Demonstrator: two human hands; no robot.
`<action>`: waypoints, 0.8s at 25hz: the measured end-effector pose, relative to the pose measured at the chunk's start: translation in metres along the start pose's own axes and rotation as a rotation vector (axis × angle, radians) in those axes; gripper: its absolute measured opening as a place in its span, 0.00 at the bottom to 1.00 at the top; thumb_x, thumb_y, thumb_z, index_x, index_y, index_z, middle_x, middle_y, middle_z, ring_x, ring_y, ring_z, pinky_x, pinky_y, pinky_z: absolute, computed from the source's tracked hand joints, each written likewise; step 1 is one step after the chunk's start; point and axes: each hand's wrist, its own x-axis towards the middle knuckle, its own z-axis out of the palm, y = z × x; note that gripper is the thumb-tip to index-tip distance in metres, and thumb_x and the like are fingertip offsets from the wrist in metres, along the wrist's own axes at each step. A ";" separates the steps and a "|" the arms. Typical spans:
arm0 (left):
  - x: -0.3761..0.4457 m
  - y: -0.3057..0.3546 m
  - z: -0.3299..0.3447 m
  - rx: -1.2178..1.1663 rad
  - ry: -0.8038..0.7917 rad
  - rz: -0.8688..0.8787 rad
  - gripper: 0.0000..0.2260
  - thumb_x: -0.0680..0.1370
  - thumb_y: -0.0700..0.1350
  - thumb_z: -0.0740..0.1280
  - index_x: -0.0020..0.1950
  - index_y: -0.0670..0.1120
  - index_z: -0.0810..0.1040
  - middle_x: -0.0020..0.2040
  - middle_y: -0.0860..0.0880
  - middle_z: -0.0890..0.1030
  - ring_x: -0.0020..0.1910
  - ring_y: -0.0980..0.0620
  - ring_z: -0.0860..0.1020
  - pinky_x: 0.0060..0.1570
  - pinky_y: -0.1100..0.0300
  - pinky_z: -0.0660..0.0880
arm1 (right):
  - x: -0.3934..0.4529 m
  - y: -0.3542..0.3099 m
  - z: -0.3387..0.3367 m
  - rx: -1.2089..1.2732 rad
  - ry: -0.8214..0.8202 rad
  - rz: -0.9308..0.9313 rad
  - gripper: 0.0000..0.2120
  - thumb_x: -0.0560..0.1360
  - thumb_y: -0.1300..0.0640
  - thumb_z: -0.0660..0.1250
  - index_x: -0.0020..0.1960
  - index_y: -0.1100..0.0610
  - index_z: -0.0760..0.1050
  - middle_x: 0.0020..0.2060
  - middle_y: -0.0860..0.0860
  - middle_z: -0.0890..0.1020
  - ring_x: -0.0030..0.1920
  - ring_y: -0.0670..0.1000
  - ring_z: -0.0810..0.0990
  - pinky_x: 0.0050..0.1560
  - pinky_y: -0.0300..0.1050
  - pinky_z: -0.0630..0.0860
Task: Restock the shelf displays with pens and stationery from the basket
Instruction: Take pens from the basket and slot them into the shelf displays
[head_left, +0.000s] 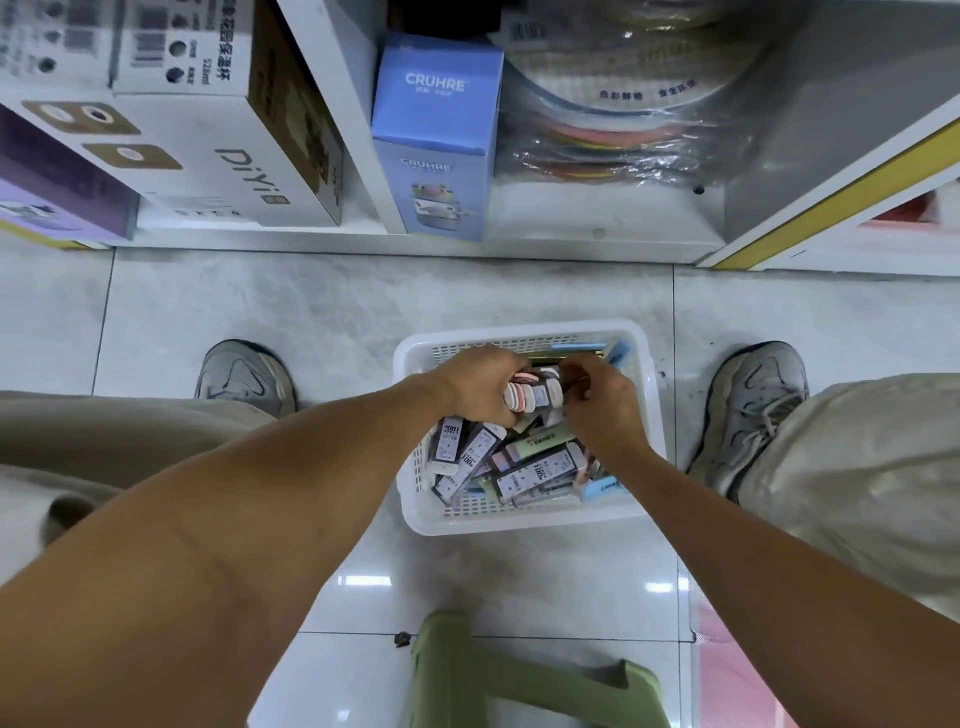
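- Sitting on the floor tiles betw. your shoes: white basket (524, 519), full of stationery packs (535, 470).
- Your left hand (475, 387) curls tight round a bundle of small packs (535, 395), held over the basket.
- Your right hand (605, 402) pinches the bundle's other side, fingers bent in.
- Blue CRUHRE box (434, 140) on bottom shelf ahead; green stool (519, 680) near you.

White perforated basket (524, 519) on pale grey marbled floor tiles (311, 312). In it, white-labelled packs (535, 473) with black print, plus pastel green, pink and light blue ones. Grey sneakers (244, 376) left and right, beige trousers (857, 457). An olive-green stool (519, 680) near. Far off, a sky-blue box (436, 140) with white lettering, a white box (218, 156) with brown patches, a purple box (57, 192), a yellow shelf edge (831, 192).
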 end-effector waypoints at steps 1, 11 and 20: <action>-0.001 0.006 -0.005 -0.107 0.011 -0.039 0.18 0.66 0.48 0.78 0.54 0.49 0.79 0.47 0.52 0.83 0.46 0.50 0.80 0.46 0.57 0.78 | 0.001 -0.004 -0.007 0.007 -0.018 0.021 0.18 0.73 0.70 0.63 0.57 0.55 0.81 0.44 0.46 0.83 0.42 0.47 0.78 0.44 0.41 0.76; -0.074 0.101 -0.104 -0.828 0.108 -0.034 0.21 0.62 0.35 0.80 0.54 0.43 0.83 0.51 0.43 0.85 0.53 0.43 0.83 0.57 0.48 0.79 | -0.001 -0.111 -0.143 0.830 -0.420 0.080 0.11 0.78 0.67 0.60 0.50 0.67 0.81 0.41 0.65 0.83 0.32 0.57 0.82 0.31 0.43 0.79; -0.173 0.193 -0.206 -0.971 0.267 0.067 0.12 0.67 0.29 0.74 0.48 0.40 0.81 0.40 0.39 0.82 0.37 0.42 0.82 0.44 0.45 0.81 | -0.051 -0.240 -0.257 0.604 -0.255 -0.297 0.07 0.78 0.61 0.71 0.47 0.67 0.78 0.34 0.61 0.82 0.30 0.53 0.81 0.31 0.41 0.78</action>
